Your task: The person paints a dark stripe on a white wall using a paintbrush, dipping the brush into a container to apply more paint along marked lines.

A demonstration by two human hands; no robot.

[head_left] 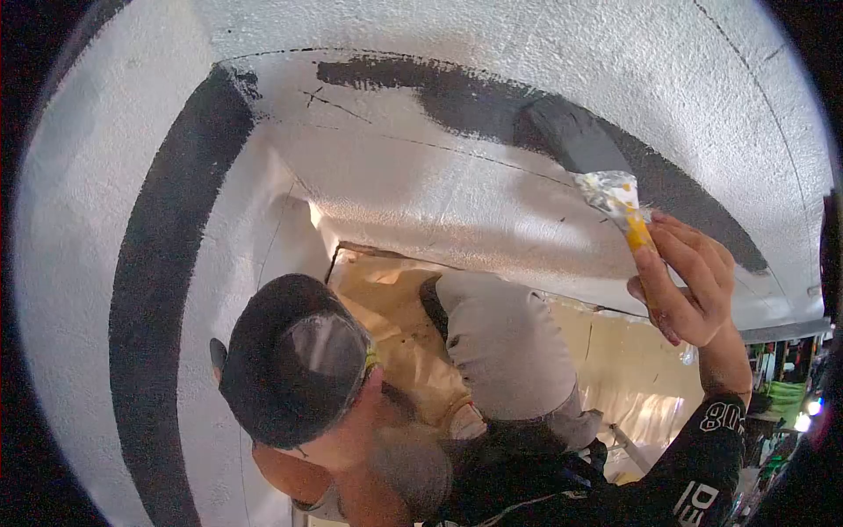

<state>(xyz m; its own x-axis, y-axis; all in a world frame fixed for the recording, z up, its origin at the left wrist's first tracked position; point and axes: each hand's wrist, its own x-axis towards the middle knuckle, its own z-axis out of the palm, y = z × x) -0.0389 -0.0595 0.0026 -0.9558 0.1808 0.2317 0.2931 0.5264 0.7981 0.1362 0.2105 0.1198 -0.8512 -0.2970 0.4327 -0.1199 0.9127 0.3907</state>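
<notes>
My right hand (pixel 685 277) is closed around the yellow, paint-smeared handle of a paintbrush (pixel 612 195). The brush's grey bristles lie against the dark grey painted band (pixel 694 189) that curves across the textured white surface. Lower left, my left hand (pixel 356 439) appears wrapped round a dark, round paint pot (pixel 272 378); a lighter grey patch, probably paint, shows inside it. Blur hides most of this hand's fingers.
Another wide dark grey band (pixel 154 290) runs down the left side. Thin pencil-like lines cross the white surface. Tan covering sheets (pixel 399 329) hang below the ledge, beside light grey cloth (pixel 509 351). Green items (pixel 781 395) and bright lights are at far right.
</notes>
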